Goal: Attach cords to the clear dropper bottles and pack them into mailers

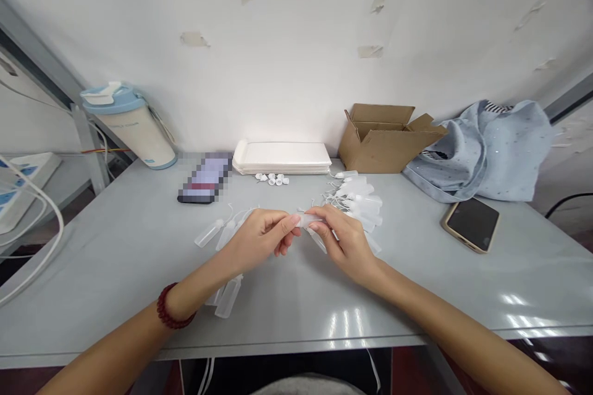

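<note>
My left hand (269, 231) and my right hand (345, 237) meet over the middle of the grey table (287, 302). Between their fingertips is a small translucent plastic bottle (304, 220), lying roughly sideways; its ends are partly covered by the fingers. Several similar bottles (365, 203) with thin strings lie in a pile behind and beside my right hand. More bottles (209, 233) rest around my left hand, and a few (229, 297) are near my left forearm. Several small white caps (272, 179) sit behind my hands.
A stack of white envelopes (285, 157) and an open cardboard box (382, 145) stand by the wall. At left are a tumbler (134, 129) and a blurred phone (205, 179). At right are a light blue bag (500, 148) and another phone (472, 223).
</note>
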Tool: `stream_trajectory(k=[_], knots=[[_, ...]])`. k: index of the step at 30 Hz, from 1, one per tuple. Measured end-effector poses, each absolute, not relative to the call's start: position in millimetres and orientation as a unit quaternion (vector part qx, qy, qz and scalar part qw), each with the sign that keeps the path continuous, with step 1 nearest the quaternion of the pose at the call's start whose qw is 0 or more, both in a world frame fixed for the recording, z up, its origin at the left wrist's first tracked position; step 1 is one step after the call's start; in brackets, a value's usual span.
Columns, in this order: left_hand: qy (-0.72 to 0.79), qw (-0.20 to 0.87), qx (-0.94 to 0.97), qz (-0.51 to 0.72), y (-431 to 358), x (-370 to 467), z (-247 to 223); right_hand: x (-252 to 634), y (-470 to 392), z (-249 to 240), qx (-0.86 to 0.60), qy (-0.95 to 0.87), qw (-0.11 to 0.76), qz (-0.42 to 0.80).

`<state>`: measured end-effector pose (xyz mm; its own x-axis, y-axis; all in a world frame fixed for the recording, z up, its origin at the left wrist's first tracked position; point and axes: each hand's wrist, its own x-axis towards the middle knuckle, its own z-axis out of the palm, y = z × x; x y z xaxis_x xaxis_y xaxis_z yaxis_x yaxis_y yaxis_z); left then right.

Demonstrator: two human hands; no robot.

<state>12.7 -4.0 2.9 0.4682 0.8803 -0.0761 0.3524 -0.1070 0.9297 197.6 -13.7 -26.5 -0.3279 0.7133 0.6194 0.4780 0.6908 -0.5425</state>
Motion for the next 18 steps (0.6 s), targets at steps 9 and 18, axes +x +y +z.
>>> stream_trajectory(k=[9, 18], knots=[[0.377, 0.275, 0.839, 0.278, -5.3, 8.7, -0.7, 200.2, -14.0, -15.4, -0.434, -0.751, 0.383, 0.317], [0.432, 0.405, 0.765, 0.255, -1.2, 8.2, 3.5, 198.3, -15.7, -17.4, -0.425, -0.743, 0.403, 0.325]])
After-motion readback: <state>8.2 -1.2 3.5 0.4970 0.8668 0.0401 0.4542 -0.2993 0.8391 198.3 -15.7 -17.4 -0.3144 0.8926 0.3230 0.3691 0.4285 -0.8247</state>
